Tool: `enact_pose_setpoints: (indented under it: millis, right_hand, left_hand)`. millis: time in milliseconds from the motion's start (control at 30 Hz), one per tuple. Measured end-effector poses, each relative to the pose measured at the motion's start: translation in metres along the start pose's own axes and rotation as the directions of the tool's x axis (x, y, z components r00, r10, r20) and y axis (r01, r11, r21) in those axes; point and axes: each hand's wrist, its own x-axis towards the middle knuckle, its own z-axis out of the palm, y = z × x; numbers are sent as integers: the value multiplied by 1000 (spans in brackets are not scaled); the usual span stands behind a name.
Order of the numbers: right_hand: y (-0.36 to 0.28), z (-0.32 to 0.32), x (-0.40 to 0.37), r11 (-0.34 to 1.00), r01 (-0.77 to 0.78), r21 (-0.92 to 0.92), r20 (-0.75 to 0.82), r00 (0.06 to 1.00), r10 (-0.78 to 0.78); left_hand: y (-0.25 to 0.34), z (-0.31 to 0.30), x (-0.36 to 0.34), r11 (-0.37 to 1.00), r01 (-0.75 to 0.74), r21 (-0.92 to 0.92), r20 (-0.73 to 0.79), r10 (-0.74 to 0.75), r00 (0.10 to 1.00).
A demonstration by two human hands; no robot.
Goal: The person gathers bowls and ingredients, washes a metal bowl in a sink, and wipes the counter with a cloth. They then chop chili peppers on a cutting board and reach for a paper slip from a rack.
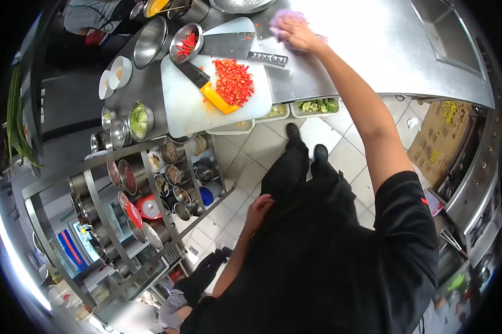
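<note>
My right hand, arm stretched forward, presses a crumpled purple cloth onto the steel counter. By my thigh hangs my left hand, loosely open with nothing seen in it. Left of the cloth, a white cutting board carries a heap of chopped red chillies and a knife with a yellow handle. A cleaver lies across the back of the board, its metal handle pointing toward my right arm. Whole red chillies fill a small steel bowl beside it.
A sink is set into the counter at right. Steel bowls, white bowls and a bowl of lettuce stand at left. Below are a shelf rack and vegetable tubs. Another person's legs show at lower left.
</note>
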Motion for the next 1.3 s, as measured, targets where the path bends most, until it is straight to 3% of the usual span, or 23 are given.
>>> enact_pose_setpoints:
  millis: [33, 67, 100, 133, 167, 200, 233, 367, 433, 500, 600, 700, 733, 800, 833, 867, 900, 1000, 1033, 1067, 1133, 1200, 1300]
  right_hand:
    - [-29, -32, 2, 979, -16, 202, 214, 976, -28]
    - [-8, 4, 20, 796, 36, 604, 203, 959, -198]
    - [-18, 2, 15, 479, -148, 865, 247, 957, -150]
    - [-23, -4, -2, 581, -10, 814, 45, 998, -46]
    - [-55, -60, -46, 549, -68, 833, 7, 994, 113]
    - [-44, -57, -72, 790, 60, 611, -244, 963, 115]
    - [-56, -74, -113, 749, 49, 661, -294, 935, 198]
    - [-81, -96, -283, 690, -392, 609, 61, 890, 452]
    - [-84, -104, -318, 776, -353, 523, 104, 930, 353]
    - [-83, -111, -302, 698, -357, 621, 118, 923, 366]
    - [-78, -141, -252, 686, -225, 692, 209, 972, 108]
    - [-52, -126, -277, 769, -151, 621, 400, 905, -146]
    - [-38, -118, -289, 786, -198, 585, 538, 820, -194]
    - [12, -65, -346, 905, 90, 415, 534, 782, -322]
    - [27, -55, -375, 902, 84, 424, 559, 759, -334]
    - [44, -48, -387, 882, -81, 464, 642, 717, -272]
    - [55, -46, -386, 845, -239, 478, 720, 658, -221]
    - [28, -89, -349, 793, -419, 442, 841, 502, -203]
    - [-1, -109, -318, 896, -284, 342, 890, 404, -212]
    - [-26, -115, -288, 905, -270, 328, 890, 411, -199]
    - [-84, -121, -234, 962, 36, 270, 814, 525, -248]
    - [-145, -102, -183, 890, 184, 418, 439, 817, -375]
    - [-231, -50, -101, 877, 319, 360, 107, 920, -378]
  left_hand:
    - [-11, -3, 0, 996, 69, -56, -102, -75, 992]
    - [-28, -5, -11, 994, 10, 107, -206, 12, 978]
    - [-43, -7, -4, 962, -69, 265, -248, 137, 959]
    - [-66, -5, 4, 935, -98, 342, -197, 173, 965]
    - [-96, -4, 3, 925, -97, 368, -115, 149, 982]
    - [-120, -6, 6, 919, -87, 385, -40, 111, 993]
    - [-138, -8, 17, 916, -79, 394, 21, 76, 997]
    - [-177, 5, 51, 935, 18, 355, 89, -53, 995]
    - [-175, 44, 62, 947, 91, 308, 57, -113, 992]
    - [-174, 73, 62, 947, 151, 283, 10, -160, 987]
    - [-173, 131, 70, 961, 232, 151, -44, -228, 973]
    - [-232, 175, 74, 957, 257, -137, -63, -267, 962]
    - [-178, 173, 55, 849, 349, -396, -20, -388, 921]
    - [-10, 155, 13, 410, 389, -825, 69, -610, 790]
    - [51, 141, 5, 430, 487, -760, 110, -654, 748]
    - [28, 139, 8, 753, 337, -565, -118, -478, 870]
    - [41, 119, 12, 906, 317, -281, -253, -389, 886]
    - [96, 51, 41, 887, -50, -459, -537, -233, 811]
    - [93, 30, 61, 841, -344, -418, -640, -4, 768]
    - [95, -1, 82, 912, -303, -276, -668, 45, 743]
    - [112, -58, 117, 946, -305, -112, -693, 146, 706]
    - [137, -106, 147, 908, -416, -53, -732, 248, 634]
    - [152, -183, 176, 900, -419, 119, -735, 363, 572]
